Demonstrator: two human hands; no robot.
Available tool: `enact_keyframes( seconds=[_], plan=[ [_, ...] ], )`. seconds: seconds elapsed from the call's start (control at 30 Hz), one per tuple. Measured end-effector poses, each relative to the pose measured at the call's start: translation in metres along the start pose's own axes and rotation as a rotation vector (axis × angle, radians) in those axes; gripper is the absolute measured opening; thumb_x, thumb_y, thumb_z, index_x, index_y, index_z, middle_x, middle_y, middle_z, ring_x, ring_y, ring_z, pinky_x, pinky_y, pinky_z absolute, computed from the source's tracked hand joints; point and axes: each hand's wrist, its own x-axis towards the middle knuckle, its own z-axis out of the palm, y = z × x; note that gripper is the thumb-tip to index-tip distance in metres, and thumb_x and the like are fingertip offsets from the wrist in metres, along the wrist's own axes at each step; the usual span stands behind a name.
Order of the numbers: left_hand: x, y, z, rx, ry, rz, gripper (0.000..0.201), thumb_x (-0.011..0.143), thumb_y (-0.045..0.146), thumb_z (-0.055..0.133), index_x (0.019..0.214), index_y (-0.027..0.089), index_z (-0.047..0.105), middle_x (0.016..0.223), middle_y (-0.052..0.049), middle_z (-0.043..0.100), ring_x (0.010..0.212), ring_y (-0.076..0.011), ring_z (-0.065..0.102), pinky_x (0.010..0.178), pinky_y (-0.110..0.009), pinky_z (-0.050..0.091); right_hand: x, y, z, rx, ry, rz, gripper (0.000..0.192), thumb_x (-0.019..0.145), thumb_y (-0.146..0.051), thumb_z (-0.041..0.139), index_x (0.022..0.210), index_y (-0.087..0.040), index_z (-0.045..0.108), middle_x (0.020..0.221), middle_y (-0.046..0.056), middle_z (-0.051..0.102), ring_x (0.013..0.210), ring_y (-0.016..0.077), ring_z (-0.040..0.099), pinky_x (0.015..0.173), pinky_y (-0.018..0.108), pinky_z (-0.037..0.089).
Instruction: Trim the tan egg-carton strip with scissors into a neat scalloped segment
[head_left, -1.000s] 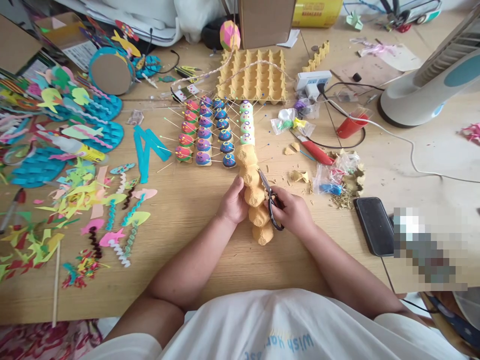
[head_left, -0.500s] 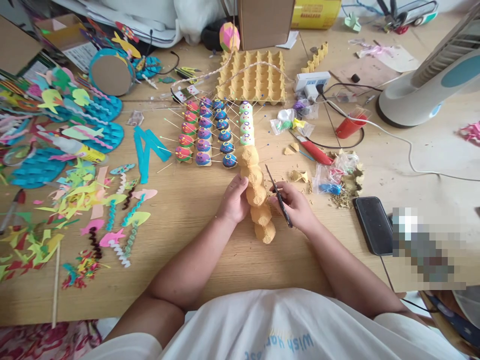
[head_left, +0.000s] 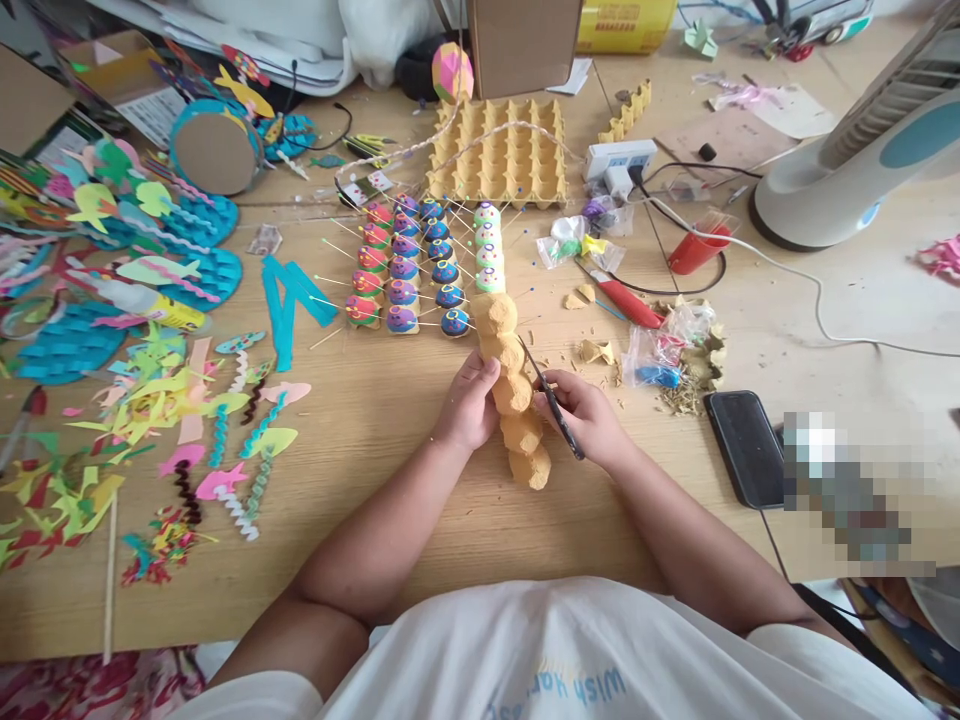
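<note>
A strip of egg-carton cups (head_left: pixel 514 390) is held just above the wooden tabletop (head_left: pixel 390 500), near the person's body, running from near to far between the two hands. The left hand (head_left: pixel 469 405) is curled around the strip's left side, thumb pressed on a middle cup. The right hand (head_left: pixel 589 415) is closed on a pair of black scissors (head_left: pixel 551 400), whose blades are laid against the strip's right edge, pointing away from the body. A dark phone (head_left: pixel 745 448) is seen on the tabletop to the right, and cut paper shapes (head_left: pixel 150 400) are scattered to the left. Just beyond the strip's far end, rows of painted cups (head_left: pixel 420 265) stuck with pins are lined up. Farther back, a whole egg tray (head_left: pixel 499 155) is laid flat, with a white fan base (head_left: pixel 840 170) at the far right.
</note>
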Motion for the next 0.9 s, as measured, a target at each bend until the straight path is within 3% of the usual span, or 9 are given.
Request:
enact_keyframes(
  seconds=[0.37,0.67,0.9],
  plan=[
    [0.000,0.000,-0.001,-0.016,-0.012,-0.003,0.041,0.076,0.047,0.091,0.103,0.025,0.070,0.099,-0.003,0.078,0.099,-0.0244,0.077,0.080,-0.033,0.060,-0.003,-0.008,-0.004,-0.179,0.011,-0.037,0.037,0.098,-0.058,0.060,0.100,-0.022,0.069,0.073,0.001,0.062,0.065,0.0160,0.053,0.057,0.026,0.042],
    [0.000,0.001,-0.002,0.020,-0.019,0.020,0.039,0.076,0.050,0.089,0.102,0.027,0.072,0.102,-0.004,0.080,0.101,-0.0284,0.077,0.077,-0.037,0.061,-0.001,-0.011,-0.003,-0.066,-0.028,0.007,0.041,0.095,-0.062,0.063,0.090,-0.022,0.065,0.069,-0.002,0.051,0.062,0.0126,0.043,0.053,0.025,0.034],
    [-0.001,0.004,0.002,0.053,-0.005,-0.004,0.044,0.074,0.057,0.088,0.103,0.028,0.072,0.108,-0.007,0.080,0.105,-0.0320,0.076,0.077,-0.040,0.062,0.000,-0.011,-0.003,0.080,-0.046,0.064,0.048,0.086,-0.066,0.074,0.102,-0.023,0.062,0.066,-0.006,0.047,0.056,0.0112,0.040,0.051,0.025,0.030]
  ],
)
